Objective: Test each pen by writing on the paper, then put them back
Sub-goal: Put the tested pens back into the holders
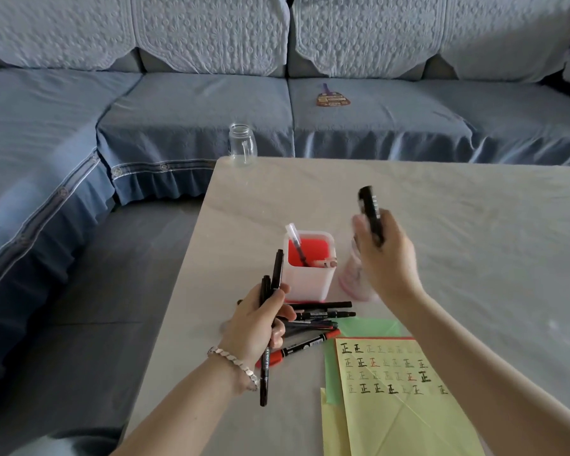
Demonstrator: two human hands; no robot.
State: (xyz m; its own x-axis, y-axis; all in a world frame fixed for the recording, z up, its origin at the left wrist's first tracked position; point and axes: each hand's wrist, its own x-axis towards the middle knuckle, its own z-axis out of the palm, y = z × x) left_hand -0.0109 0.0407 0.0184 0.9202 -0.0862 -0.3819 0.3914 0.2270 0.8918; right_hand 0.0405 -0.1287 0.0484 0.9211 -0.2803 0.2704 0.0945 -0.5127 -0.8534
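One table: carries yellow paper, pen holder, loose pens
yellow paper: rows of 正 in black, red, green
pen holder: white, red inside, top open
right hand: fingers wrapped round black marker, tilted near upright, above and right of the holder's opening
left hand: fingers grip two black pens, upright, just beside the holder's left wall, the nearer hand
barrel print: not legible

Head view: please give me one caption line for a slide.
Right hand holds up a black marker near the white pen holder; left hand grips two markers near the yellow paper.
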